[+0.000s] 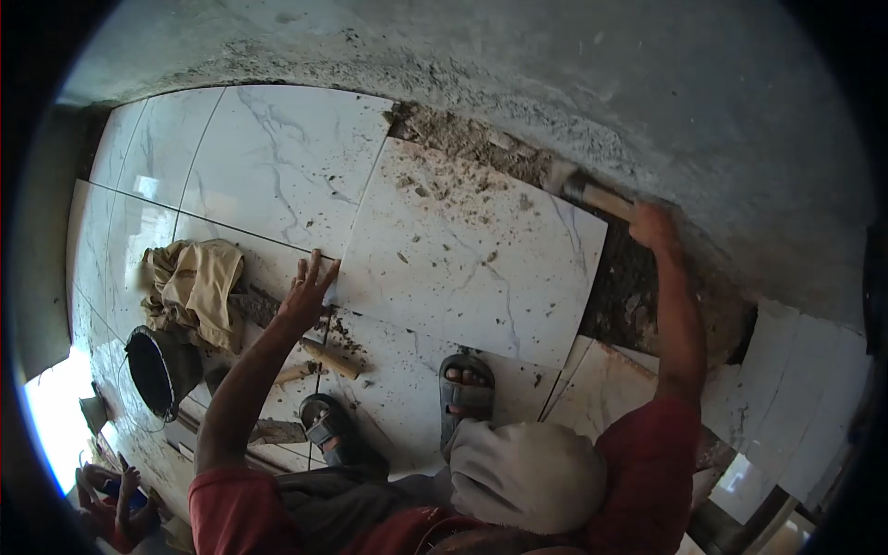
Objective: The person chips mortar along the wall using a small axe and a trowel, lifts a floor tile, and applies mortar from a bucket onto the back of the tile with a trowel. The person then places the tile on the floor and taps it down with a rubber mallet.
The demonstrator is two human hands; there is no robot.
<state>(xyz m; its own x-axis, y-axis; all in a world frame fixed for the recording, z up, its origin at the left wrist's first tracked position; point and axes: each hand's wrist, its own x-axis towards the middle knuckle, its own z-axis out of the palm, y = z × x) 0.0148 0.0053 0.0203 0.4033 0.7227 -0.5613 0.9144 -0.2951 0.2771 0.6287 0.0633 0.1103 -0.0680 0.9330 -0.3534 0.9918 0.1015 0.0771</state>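
Floor [254,176], white veined tile, bearing: crumpled tan cloth [199,282]; black bucket [185,368]; wooden handle [330,359]; scattered crumbs of debris [453,180].

Crumpled tan cloth [205,282] and black bucket [188,370] near the left edge of the floor [92,236], another person [122,529] by its lower-left corner

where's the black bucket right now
In the head view, the black bucket is toward the left side on the tiled floor, just below the crumpled tan cloth in the picture.
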